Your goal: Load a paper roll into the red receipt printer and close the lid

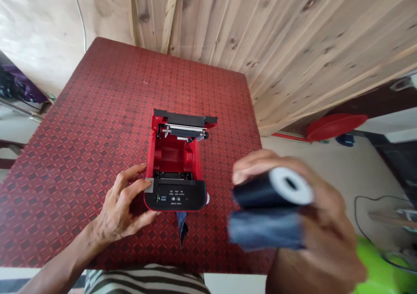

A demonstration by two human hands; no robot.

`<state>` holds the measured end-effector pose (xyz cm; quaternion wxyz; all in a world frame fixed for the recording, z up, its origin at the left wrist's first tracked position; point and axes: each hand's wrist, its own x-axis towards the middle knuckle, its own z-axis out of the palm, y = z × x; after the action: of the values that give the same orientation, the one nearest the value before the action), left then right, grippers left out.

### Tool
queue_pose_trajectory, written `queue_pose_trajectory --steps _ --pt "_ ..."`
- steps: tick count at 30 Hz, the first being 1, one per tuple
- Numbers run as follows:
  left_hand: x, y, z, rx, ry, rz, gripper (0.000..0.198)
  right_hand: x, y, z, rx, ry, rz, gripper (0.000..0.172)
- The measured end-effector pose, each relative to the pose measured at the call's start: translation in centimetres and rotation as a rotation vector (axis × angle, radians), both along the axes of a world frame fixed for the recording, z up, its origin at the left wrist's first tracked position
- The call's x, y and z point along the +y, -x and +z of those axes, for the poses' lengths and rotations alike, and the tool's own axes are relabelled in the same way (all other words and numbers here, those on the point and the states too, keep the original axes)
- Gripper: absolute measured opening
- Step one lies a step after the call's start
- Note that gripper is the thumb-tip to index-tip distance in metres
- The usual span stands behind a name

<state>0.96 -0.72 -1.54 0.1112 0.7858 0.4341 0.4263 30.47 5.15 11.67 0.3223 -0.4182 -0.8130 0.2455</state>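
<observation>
1. Nearest the camera, your right hand (329,229) is wrapped around a dark roll with a white core (256,193). A blue-black roll (265,229) sits just below it in the same grasp. The 2 rolls are held up to the right of the device, too blurred to tell whether film joins them.

2. At the opposite side, your left hand (119,209) braces a red-and-black device (176,185) with fingers spread wide. The forefinger touches the grey patch (149,185) at a corner, and the thumb lies by the front edge.

3. The device stands on a red patterned table (110,94). Its lid (185,119) is raised at the far end, and its red bay (174,155) shows between lid and control panel (176,201).

4. A dark strip (181,229) reaches from beneath the device's front edge toward your striped garment (146,281).

5. For a sound hold, spread your right fingers evenly so neither of the 2 rolls slips or turns loose.

6. Light, low pressure from your left hand should steady the device best, fingertips off the panel's markings. The raised lid looks easy to knock; give it room.
</observation>
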Motion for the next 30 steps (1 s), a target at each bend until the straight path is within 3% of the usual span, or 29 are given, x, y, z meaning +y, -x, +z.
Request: queue_pose_trajectory --steps 1,3,7,10,21,30 --pt "0.0 0.0 0.0 0.005 -0.004 0.000 0.054 -0.3 0.9 0.6 -0.049 0.057 0.044 0.025" --pt "0.0 0.0 0.0 0.015 -0.011 -0.001 0.052 -0.2 3.1 0.5 -0.158 -0.037 0.072 0.029" --pt "0.0 0.1 0.1 0.020 -0.001 -0.018 0.049 0.9 6.6 -1.8 -0.452 -0.251 0.108 0.029" --pt "-0.1 0.0 0.4 0.033 0.016 -0.016 0.049 1.8 7.8 -2.9 -0.644 -0.315 0.101 0.026" --pt "-0.3 -0.1 1.0 0.066 0.028 0.020 0.041 5.0 9.5 -3.8 -0.822 -0.002 0.142 0.024" --pt "-0.3 -0.1 0.9 0.074 0.033 0.029 0.044 4.9 8.8 -4.5 -0.670 0.009 0.161 0.026"
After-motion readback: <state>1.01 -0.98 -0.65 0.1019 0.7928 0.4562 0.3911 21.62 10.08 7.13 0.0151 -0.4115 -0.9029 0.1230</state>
